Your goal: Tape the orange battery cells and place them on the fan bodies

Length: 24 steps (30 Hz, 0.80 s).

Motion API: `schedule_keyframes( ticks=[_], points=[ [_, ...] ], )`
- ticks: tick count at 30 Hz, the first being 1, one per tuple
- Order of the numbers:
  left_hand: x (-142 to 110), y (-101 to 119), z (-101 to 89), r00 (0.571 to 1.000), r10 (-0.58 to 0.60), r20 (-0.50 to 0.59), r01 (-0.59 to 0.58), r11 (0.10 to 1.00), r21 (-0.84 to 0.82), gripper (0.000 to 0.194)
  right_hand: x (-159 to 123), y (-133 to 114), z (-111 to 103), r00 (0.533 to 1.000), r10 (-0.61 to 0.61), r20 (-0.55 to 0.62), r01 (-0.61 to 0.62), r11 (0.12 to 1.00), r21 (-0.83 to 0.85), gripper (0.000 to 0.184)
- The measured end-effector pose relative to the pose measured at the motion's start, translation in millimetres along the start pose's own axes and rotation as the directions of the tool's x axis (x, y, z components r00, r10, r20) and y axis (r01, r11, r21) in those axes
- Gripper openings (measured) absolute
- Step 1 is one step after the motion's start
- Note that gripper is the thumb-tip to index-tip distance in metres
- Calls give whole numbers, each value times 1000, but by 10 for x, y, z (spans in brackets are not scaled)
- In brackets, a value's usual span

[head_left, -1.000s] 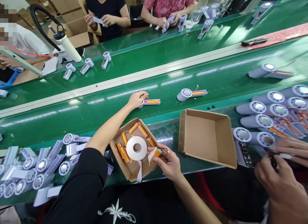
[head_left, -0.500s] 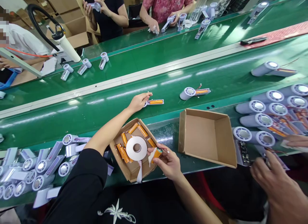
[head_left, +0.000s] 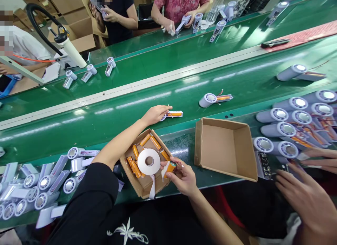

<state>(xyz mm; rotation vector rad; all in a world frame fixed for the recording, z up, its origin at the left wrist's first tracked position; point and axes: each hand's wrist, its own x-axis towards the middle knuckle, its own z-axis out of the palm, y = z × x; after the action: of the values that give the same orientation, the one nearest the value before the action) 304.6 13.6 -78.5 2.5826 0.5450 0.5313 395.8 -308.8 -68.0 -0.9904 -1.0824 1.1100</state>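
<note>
The left hand (head_left: 155, 114), fingers spread flat, rests on a white fan unit (head_left: 172, 114) at 12 o'clock, hiding its round head. The right hand (head_left: 183, 176) pinches an orange battery (head_left: 170, 166), partly covered, beside the tape roll (head_left: 149, 161).

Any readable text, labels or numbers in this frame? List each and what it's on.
None readable.
Orange battery cell in the right hand: no print legible.
Fan unit under the left hand: no markings resolve.
Tape roll, cardboard box: plain.
Black top: white star motif only, no words.
</note>
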Motion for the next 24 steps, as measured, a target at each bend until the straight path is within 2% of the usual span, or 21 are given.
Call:
schedule_keyframes(
  ticks=[8,14,20,24],
  points=[
    [94,87,-55,999,-13,39,15,998,-55,36,1,13,-5,999,-34,15,34,998,-49,45],
    [157,170,-118,998,-45,41,46,999,-15,30,19,-14,7,998,-51,22,52,998,-34,43],
    [296,137,-41,997,-32,66,34,999,-29,29,32,-31,17,1000,-15,12,15,1000,8,44],
    [447,99,20,995,-22,98,27,999,-47,28,45,-41,21,998,-54,20,53,998,22,44]
  ],
)
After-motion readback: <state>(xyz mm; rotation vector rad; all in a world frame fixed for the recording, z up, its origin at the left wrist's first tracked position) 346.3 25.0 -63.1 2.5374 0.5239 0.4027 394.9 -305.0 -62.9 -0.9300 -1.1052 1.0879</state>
